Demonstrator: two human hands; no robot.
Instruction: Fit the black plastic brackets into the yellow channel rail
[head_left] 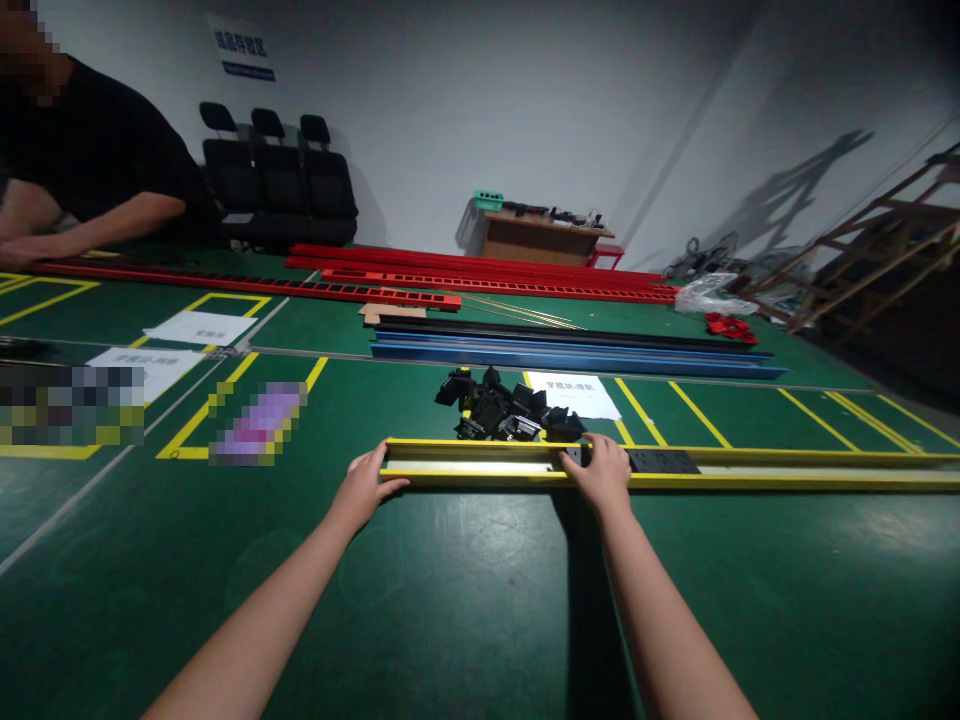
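Note:
A long yellow channel rail [795, 482] lies across the green table, with its pale inner groove facing up. My left hand [364, 487] is closed around the rail's left end, thumb at the near wall and fingers at the far side. Farther right, my right hand [604, 470] reaches over the rail onto black plastic modules [664, 462] seated in the groove. Its thumb presses at the leftmost module, partly hidden by the hand. Just beyond the rail sits a pile of loose black plastic modules [495, 405].
Blue rails [570, 355] and red slotted rails [480, 280] lie farther back. Paper labels [574, 395] and yellow tape lines mark the green table [465, 600]. Another person [97, 150] leans over the table at the far left. A wooden ladder-like frame [885, 230] stands at right.

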